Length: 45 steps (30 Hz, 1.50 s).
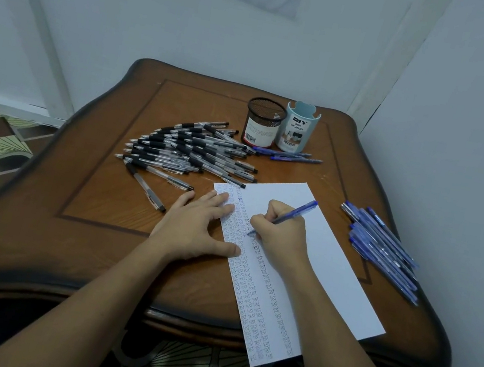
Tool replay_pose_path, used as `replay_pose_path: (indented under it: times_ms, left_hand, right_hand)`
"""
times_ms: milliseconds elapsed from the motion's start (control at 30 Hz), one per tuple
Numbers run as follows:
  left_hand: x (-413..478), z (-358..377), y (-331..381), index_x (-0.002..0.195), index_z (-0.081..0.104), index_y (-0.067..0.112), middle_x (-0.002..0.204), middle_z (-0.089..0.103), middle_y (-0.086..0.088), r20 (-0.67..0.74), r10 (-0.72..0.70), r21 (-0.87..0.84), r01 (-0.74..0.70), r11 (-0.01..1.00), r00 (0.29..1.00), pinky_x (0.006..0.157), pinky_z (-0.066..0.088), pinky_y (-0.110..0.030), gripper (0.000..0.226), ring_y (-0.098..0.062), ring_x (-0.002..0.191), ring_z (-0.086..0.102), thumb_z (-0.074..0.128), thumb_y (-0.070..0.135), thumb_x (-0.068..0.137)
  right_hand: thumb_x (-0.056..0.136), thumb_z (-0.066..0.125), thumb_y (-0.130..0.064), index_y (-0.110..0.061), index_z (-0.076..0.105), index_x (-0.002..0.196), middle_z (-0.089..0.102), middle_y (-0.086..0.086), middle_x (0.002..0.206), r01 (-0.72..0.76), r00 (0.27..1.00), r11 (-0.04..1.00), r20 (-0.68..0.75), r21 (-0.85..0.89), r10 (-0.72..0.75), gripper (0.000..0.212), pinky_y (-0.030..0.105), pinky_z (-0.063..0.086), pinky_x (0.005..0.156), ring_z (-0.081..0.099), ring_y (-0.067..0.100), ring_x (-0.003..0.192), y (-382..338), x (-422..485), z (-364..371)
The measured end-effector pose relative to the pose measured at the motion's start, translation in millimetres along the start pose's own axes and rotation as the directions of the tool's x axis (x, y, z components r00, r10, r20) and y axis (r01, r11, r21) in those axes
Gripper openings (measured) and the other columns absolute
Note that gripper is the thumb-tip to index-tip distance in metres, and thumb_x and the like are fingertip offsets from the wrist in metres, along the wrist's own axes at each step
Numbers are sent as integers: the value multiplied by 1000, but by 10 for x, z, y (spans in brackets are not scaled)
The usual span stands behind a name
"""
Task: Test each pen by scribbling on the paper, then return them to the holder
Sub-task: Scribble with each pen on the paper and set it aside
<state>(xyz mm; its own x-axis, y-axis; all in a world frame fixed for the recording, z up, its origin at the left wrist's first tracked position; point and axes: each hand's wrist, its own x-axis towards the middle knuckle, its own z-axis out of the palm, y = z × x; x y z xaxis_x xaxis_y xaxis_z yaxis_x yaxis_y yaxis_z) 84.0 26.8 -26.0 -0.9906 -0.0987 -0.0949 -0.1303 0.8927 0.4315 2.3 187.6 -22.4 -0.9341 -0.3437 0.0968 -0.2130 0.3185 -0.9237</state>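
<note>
Pen [295, 212], blue, gripped in curled fingers of right hand [281, 235]; tip on paper [333, 264] beside columns of scribbles. Straight, flat fingers of left hand [194, 226] press the sheet's left edge. Sheet lies skewed on bench [95, 238], near corner overhanging the front edge. Mesh holder [262, 122] and blue organizer cup [300, 129] upright side by side at far side; contents cannot be told. Loose blue pens [287, 156] just before them. Black-grip pen heap [192, 148] left of sheet; blue pen heap [384, 247] right, at bench edge. Walls [465, 158] close behind and right.
</note>
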Motion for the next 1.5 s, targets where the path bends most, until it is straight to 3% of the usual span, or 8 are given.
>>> replay_pose_path:
  times_ms: [267, 500, 600, 700, 1100, 1167, 1300, 1500]
  left_hand:
    - [10, 5, -14, 152, 29, 33, 163, 11, 13, 4, -3, 5, 3, 1000, 1000, 120, -6, -38, 108, -2, 148, 4, 45, 88, 60]
    - [9, -17, 10, 153, 27, 34, 163, 10, 13, 23, -3, 10, 3, 1000, 1000, 120, -6, -38, 120, -3, 149, 3, 30, 94, 49]
    - [3, -11, 10, 153, 27, 34, 163, 10, 13, 22, -3, 18, 3, 1000, 1000, 120, -7, -38, 116, -2, 149, 3, 34, 92, 53]
    - [-3, -1, 0, 153, 27, 34, 163, 10, 14, 12, -2, 8, 2, 1000, 1000, 119, -7, -37, 113, -1, 148, 3, 38, 91, 56]
    - [-8, -10, -17, 153, 26, 33, 163, 8, 13, 24, 2, 14, -3, 1000, 1000, 119, -8, -38, 102, -2, 148, 2, 50, 85, 68]
    - [-11, -8, -18, 153, 26, 33, 163, 8, 14, 22, 6, 10, -6, 1000, 1000, 120, -7, -38, 104, -2, 148, 2, 49, 86, 67]
    - [-3, -2, -18, 153, 26, 34, 163, 9, 14, 17, 8, 1, -8, 1000, 1000, 120, -7, -38, 116, -2, 148, 2, 32, 93, 53]
    - [-4, 0, -25, 153, 26, 34, 163, 9, 14, 6, 12, -2, -12, 1000, 1000, 120, -7, -37, 117, -1, 148, 2, 32, 93, 53]
  right_hand:
    - [81, 65, 0, -14, 37, 56, 39, 2, 54, 0, 1000, 1000, -19, -4, 0, 39, 22, 37, 50, 43, 13, 54, 26, 36, -2]
    - [102, 51, -14, -12, 51, 69, 50, 3, 50, -268, 950, 785, 18, 559, 312, 33, 26, 32, 49, 42, 15, 53, -34, 160, -181]
    - [104, 39, -46, -21, 59, 103, 46, 0, 45, -335, 939, 828, 84, 449, 334, 32, 28, 29, 49, 40, 11, 43, -72, 165, -200]
    - [105, 29, -49, -22, 60, 121, 45, -1, 44, -291, 956, 890, 131, 352, 261, 44, 26, 28, 45, 38, 9, 38, -90, 163, -199]
    - [108, 35, -30, -13, 57, 105, 45, 4, 53, -350, 931, 814, 270, 463, 247, 28, 27, 27, 46, 35, 15, 43, -279, 199, -358]
    - [108, 35, -31, -14, 57, 106, 49, 5, 55, -348, 929, 848, 271, 400, 253, 28, 27, 30, 46, 40, 15, 44, -269, 213, -371]
    - [105, 44, -30, -20, 64, 102, 57, -1, 67, -169, 979, 981, 95, -91, 178, 23, 29, 36, 55, 47, 15, 60, -179, 334, -539]
    - [102, 50, -12, -10, 66, 119, 65, 6, 94, -102, 994, 850, -86, -517, 67, 24, 30, 40, 66, 56, 18, 76, -51, 483, -1310]
